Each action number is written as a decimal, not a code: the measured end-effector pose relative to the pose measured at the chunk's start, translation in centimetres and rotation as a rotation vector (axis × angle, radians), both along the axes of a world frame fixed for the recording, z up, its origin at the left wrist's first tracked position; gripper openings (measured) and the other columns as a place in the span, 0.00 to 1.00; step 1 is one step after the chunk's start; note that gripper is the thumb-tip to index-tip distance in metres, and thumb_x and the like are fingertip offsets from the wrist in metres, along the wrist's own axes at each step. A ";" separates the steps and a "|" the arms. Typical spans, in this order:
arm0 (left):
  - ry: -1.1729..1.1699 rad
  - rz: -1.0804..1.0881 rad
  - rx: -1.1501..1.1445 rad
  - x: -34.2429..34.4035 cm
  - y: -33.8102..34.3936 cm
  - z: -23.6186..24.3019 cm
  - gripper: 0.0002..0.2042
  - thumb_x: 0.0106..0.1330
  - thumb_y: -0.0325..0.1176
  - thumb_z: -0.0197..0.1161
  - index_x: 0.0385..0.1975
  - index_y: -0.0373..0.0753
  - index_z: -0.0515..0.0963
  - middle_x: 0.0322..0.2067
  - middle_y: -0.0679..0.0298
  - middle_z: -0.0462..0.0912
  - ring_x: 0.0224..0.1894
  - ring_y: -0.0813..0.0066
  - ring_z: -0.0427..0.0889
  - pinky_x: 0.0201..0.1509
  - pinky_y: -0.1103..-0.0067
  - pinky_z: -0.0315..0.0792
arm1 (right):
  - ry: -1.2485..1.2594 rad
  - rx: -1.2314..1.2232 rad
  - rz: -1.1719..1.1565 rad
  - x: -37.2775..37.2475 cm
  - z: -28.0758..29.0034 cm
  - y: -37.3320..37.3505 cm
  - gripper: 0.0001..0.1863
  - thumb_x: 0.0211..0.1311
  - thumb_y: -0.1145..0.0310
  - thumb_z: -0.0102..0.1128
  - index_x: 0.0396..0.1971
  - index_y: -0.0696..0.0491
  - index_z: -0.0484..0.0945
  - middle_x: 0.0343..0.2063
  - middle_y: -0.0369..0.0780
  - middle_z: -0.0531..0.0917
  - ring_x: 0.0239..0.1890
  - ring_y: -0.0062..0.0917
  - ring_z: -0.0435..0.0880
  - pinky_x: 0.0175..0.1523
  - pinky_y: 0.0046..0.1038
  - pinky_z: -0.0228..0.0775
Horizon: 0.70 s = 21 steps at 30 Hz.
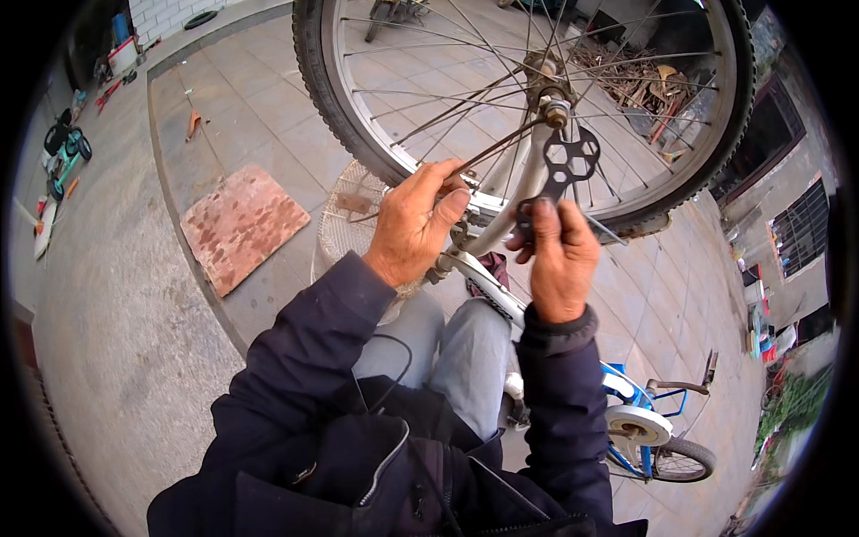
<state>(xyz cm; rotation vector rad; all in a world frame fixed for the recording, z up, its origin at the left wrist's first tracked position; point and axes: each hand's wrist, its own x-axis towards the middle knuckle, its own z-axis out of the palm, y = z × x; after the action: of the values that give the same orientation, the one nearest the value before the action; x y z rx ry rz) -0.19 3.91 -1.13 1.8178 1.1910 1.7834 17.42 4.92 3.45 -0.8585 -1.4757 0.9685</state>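
Observation:
A bicycle wheel with a black tyre point(315, 85) and thin spokes rises in front of me, held in a silver fork point(530, 174). My right hand point(565, 259) grips a flat black multi-hole hex wrench point(555, 186) between thumb and fingers. Its wide holed end lies just below the axle nut point(557, 115), and I cannot tell whether they touch. From the axle a thin metal rod point(497, 148) slants down to my left hand point(407, 224). The left thumb and fingers close around its lower end beside the fork; the fingertips are partly hidden.
A wire basket point(344, 219) sits behind my left hand. Left of it, a reddish stone slab point(243, 224) lies on the paving. A small blue bicycle point(640, 425) lies at lower right. Scrap wood point(640, 85) is piled beyond the wheel. A small teal ride-on toy point(67, 157) stands far left.

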 end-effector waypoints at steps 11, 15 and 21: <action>0.005 0.042 -0.010 0.3 0.3 -0.2 0.20 0.70 0.40 0.54 0.51 0.28 0.69 0.41 0.58 0.80 0.41 0.76 0.79 0.46 0.80 0.73 | -0.258 0.203 -0.078 5.9 5.7 1.5 0.08 0.60 0.73 0.64 0.37 0.60 0.81 0.21 0.32 0.79 0.19 0.11 0.71 0.23 0.13 0.63; 0.000 0.049 -0.023 0.4 0.1 -0.1 0.19 0.70 0.39 0.54 0.51 0.28 0.69 0.42 0.57 0.80 0.41 0.76 0.79 0.46 0.80 0.74 | -0.333 0.243 -0.071 6.6 7.1 1.9 0.08 0.58 0.74 0.64 0.37 0.61 0.81 0.22 0.33 0.79 0.20 0.11 0.71 0.24 0.13 0.63; 0.022 0.070 -0.002 0.4 0.2 -0.1 0.19 0.69 0.38 0.55 0.50 0.28 0.70 0.42 0.57 0.81 0.41 0.76 0.79 0.45 0.80 0.74 | -0.435 0.289 -0.043 7.7 9.6 2.7 0.10 0.56 0.73 0.66 0.38 0.60 0.82 0.23 0.32 0.80 0.21 0.11 0.72 0.25 0.13 0.62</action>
<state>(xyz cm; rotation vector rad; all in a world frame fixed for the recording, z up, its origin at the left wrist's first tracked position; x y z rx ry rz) 0.22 4.10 -1.28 1.8199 1.2792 1.8041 25.17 7.62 13.08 -0.9179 -1.9024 0.5334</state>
